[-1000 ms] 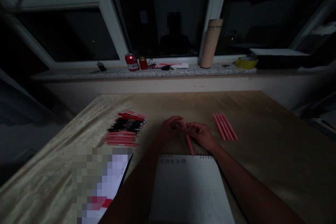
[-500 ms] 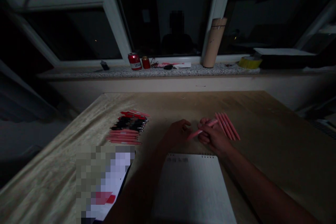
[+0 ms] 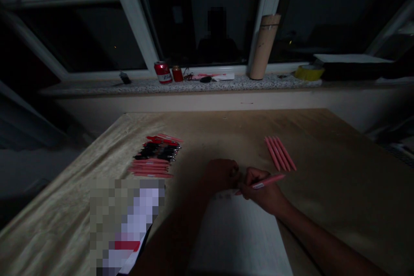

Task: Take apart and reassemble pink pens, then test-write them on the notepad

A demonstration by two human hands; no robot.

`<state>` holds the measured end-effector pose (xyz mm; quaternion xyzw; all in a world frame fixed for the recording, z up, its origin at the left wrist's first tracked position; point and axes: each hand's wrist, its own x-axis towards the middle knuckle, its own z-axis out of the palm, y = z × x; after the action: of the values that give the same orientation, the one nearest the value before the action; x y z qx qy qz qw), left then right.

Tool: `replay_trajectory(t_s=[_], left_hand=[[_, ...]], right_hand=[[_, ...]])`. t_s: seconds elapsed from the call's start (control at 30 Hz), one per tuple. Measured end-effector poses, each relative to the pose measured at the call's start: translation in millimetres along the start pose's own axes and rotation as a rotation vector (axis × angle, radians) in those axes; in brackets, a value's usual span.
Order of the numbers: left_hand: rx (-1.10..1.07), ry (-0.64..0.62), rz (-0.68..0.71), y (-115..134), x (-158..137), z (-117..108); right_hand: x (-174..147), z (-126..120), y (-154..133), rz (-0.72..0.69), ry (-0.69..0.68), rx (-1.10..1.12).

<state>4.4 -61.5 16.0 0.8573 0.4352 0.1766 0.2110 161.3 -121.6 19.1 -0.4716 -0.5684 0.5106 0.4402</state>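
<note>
My right hand is closed in a writing grip on a pink pen. The pen's tip points down-left at the top part of the white spiral notepad, near some faint handwriting; I cannot tell if it touches the paper. My left hand rests at the notepad's upper edge with its fingers curled in; whatever they might hold is hidden in the dark. Beyond my right hand, several pink pens lie slanted side by side on the table.
At left lies a stack of pink, black and red pens. A partly blurred white and red packet lies in front of it. The windowsill holds a red can, a small red jar, a cardboard tube and yellow tape.
My right hand has brought the pink pen down and toward me onto the notepad, turning it into a writing grip. My left hand has moved nearer to the notepad's top edge, fingers curling in.
</note>
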Motion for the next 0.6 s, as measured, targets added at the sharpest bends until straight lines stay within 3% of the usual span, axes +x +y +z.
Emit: replay_trajectory(t_s=[0.23, 0.6], left_hand=[[0.066, -0.030, 0.078, -6.6, -2.0, 0.9], [0.170, -0.125, 0.037, 6.6, -4.0, -7.0]], right_hand=[[-1.8, 2.5, 8.9, -0.113, 0.064, -0.124], [0.0, 3.4, 10.7, -0.175, 0.084, -0.247]])
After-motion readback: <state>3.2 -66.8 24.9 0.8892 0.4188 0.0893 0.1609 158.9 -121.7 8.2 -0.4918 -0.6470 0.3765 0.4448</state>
